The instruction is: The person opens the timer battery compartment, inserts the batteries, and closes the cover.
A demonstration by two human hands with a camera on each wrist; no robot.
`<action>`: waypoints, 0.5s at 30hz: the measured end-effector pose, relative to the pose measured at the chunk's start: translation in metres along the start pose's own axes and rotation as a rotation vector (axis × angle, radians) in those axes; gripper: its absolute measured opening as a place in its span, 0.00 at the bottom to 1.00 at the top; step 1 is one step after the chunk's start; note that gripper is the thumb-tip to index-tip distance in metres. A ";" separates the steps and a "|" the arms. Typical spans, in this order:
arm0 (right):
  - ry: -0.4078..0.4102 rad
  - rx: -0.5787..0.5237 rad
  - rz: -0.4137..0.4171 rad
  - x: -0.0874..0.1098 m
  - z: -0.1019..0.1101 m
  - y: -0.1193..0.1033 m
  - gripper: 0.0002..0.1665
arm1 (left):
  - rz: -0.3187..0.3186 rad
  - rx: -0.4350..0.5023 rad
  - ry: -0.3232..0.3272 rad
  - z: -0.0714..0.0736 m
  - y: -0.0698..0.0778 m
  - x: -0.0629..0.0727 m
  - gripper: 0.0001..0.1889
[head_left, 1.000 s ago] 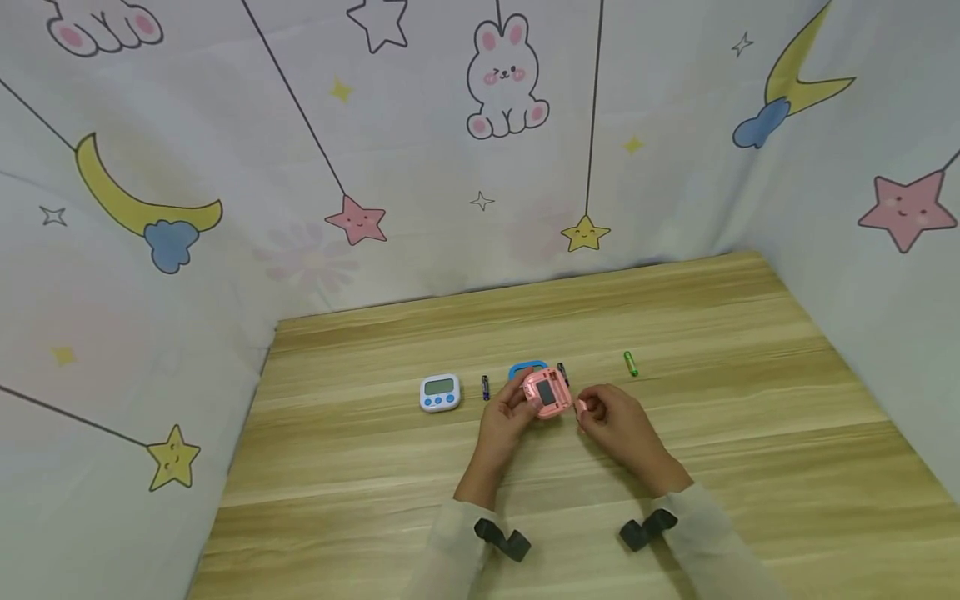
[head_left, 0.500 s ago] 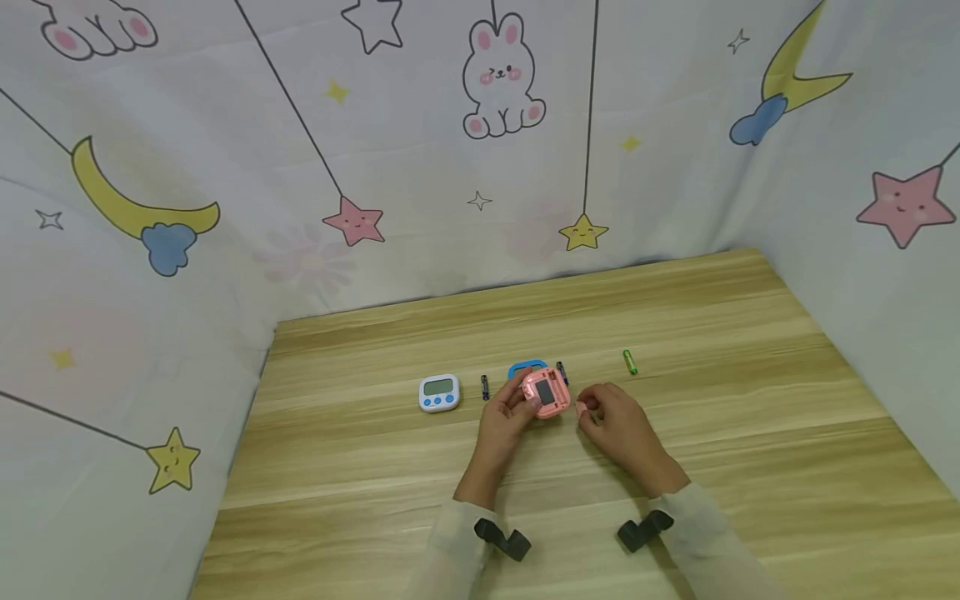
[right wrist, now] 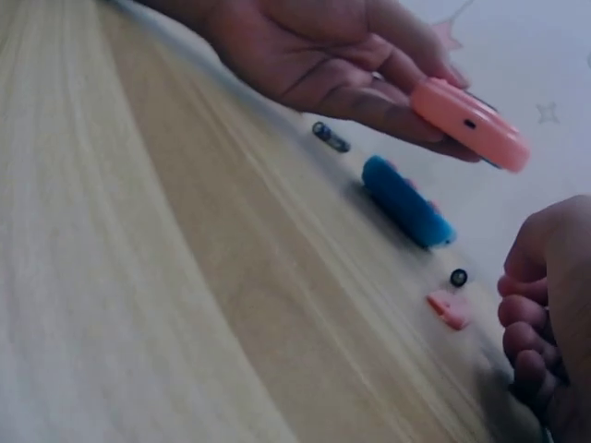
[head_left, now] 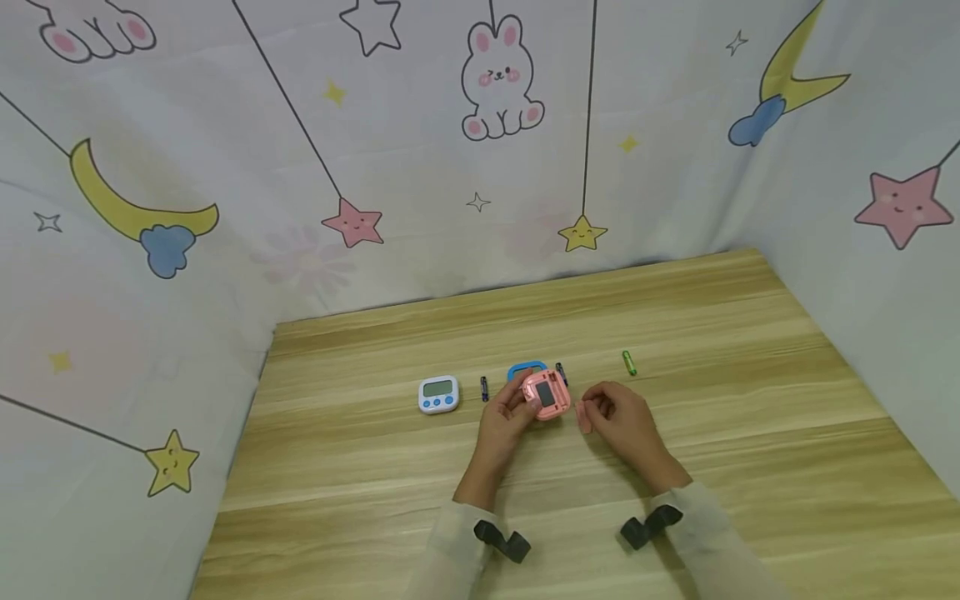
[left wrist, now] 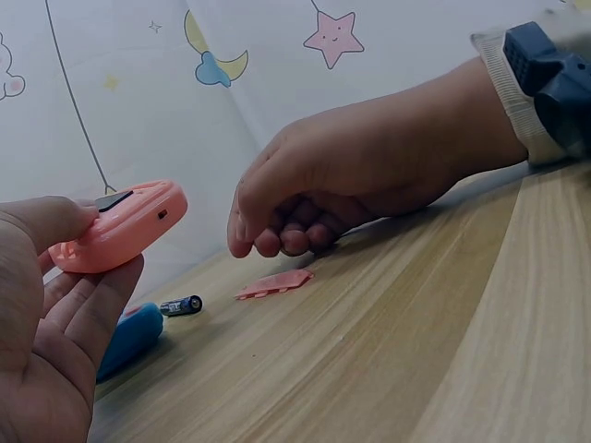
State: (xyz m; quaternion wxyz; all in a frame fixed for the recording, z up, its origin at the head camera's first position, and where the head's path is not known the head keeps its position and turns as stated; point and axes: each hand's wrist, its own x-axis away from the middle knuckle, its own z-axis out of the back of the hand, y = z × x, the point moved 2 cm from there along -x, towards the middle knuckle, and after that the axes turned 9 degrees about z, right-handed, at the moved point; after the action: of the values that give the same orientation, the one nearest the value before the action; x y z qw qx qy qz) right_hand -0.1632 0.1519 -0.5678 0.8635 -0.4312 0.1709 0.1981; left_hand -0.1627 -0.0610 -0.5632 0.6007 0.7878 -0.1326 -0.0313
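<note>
We note one change: the pink cover, pinched in the right hand a second ago, now lies on the worktop just below that hand, whose fingers curl loosely around nothing. We judge this frees the right hand and leaves the pink timer open for work on its battery slot. The left hand grips the timer by its left edge, thumb on top, in the air near the blue timer. Its back faces up, tilted. The body is squarish, so we read no clear long axis; the slot and cover both run roughly away from the person, far ends leaning left.
</note>
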 end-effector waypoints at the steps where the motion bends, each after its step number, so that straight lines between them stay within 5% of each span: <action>1: 0.011 -0.013 0.006 0.000 0.000 0.001 0.03 | -0.003 0.000 -0.001 0.000 0.000 0.000 0.28; 9: 0.039 -0.119 0.044 -0.003 0.019 0.023 0.06 | -0.013 -0.012 -0.008 0.002 -0.003 -0.002 0.28; 15: 0.118 -0.082 0.026 -0.004 0.043 0.044 0.09 | -0.005 -0.010 -0.016 0.001 -0.005 -0.003 0.27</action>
State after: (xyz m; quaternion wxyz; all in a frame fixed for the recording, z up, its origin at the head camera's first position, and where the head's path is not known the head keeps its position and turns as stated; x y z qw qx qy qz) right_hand -0.1829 0.2106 -0.5713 0.8308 -0.4750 0.2189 0.1903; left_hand -0.1648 -0.0597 -0.5688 0.6036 0.7848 -0.1353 -0.0395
